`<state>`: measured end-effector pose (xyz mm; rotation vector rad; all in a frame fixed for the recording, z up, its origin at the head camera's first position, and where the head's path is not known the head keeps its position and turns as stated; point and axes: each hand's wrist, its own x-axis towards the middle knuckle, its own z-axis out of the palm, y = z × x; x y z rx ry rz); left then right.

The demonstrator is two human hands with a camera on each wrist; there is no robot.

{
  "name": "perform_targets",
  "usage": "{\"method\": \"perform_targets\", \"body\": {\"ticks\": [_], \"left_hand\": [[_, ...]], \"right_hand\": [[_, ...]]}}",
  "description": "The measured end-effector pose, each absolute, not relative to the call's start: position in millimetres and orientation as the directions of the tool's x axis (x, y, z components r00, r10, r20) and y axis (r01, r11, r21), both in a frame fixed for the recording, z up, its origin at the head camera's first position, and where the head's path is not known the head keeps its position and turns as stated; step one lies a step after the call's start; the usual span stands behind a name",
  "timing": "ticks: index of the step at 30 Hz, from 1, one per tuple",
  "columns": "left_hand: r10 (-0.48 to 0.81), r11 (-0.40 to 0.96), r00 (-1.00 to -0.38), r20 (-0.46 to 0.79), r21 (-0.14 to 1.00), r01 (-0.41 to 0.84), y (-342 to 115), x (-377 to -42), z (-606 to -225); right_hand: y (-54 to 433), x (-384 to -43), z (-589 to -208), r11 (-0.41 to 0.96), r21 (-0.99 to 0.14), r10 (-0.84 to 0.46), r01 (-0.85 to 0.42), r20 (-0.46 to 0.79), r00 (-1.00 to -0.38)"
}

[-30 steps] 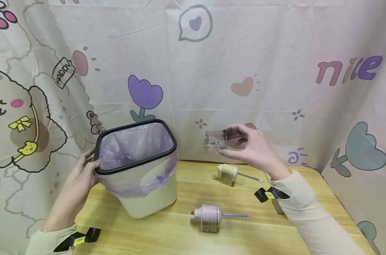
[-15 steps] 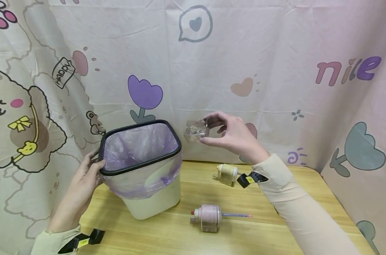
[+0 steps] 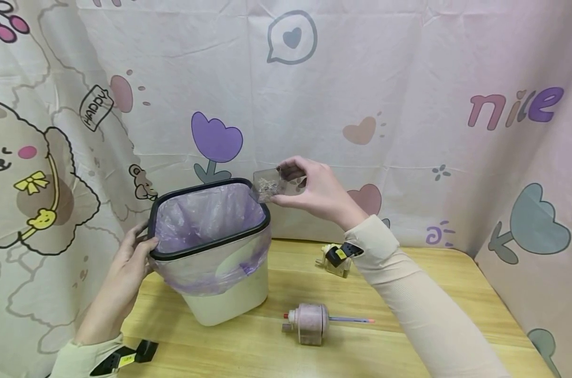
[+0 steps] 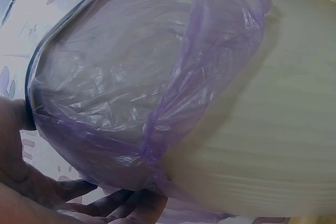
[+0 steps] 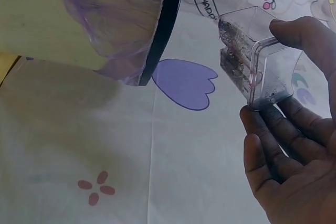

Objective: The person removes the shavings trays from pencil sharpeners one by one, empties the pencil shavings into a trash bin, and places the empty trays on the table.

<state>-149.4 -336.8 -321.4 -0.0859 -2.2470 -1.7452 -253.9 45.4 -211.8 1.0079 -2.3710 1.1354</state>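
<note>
Clear plastic makes up the small box [image 3: 263, 181] at the heart of the work, with pale and dark shavings [image 3: 268, 187] lying inside it. The right grip [image 3: 316, 191] pinches it between thumb and fingers, up in the air at about two o'clock from the mouth of the bin [image 3: 224, 307]. From the head it overlaps the far corner of the bin's black rim [image 3: 215, 243], but the right wrist view shows a gap, so the two are near and not touching. The left grip [image 3: 130, 262] holds the bin between eight and nine o'clock on that rim, thumb at the edge, fingers against the outer side. A purple liner [image 3: 219, 207] is fitted and folded down outside.

As for progress, the box is in hand beside a lined, steadied bin, so the preparation looks done. No shavings can be seen falling, and the box has its load; the tipping-out seems yet to be done, and I would judge that putting the box back in a sharpener is left too.

At six o'clock on the table [image 3: 248, 357] lies a pink sharpener [image 3: 309, 320], with a pencil [image 3: 349, 319] pointing out towards three. At five o'clock a yellow sharpener [image 3: 339, 270] is partly covered by the right wrist's camera [image 3: 335, 254]; whether its compartment is in place I cannot tell.
</note>
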Motion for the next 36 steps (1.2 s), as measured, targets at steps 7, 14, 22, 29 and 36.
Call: {"method": "perform_targets", "body": {"ticks": [7, 14, 22, 29, 36], "left_hand": [[-0.131, 0.296, -0.959, 0.251, 0.933, 0.204, -336.8, -149.5, -321.6], [-0.131, 0.294, -0.961, 0.245, 0.935, 0.199, -336.9, -149.1, -321.6], [-0.135, 0.299, -0.964, 0.228, 0.937, 0.180, -336.5, -148.7, -322.2], [-0.133, 0.278, -0.961, 0.242, 0.940, 0.198, -336.9, -148.5, -323.4], [-0.125, 0.283, -0.961, 0.245, 0.937, 0.203, -336.8, -148.6, -323.5]], "right_hand": [[28.5, -259.2, -205.7, 0.434, -0.514, -0.490, -0.740, 0.554, -0.672], [11.6, -262.9, -202.6, 0.433, -0.403, -0.550, -0.806, 0.590, -0.591], [2.2, -259.3, -201.4, 0.491, -0.289, -0.611, -0.822, 0.558, -0.561], [-2.8, -258.0, -203.3, 0.551, -0.164, -0.639, -0.818, 0.547, -0.541], [-8.0, -253.3, -203.8, 0.586, 0.040, -0.690, -0.809, 0.548, -0.473]]}}
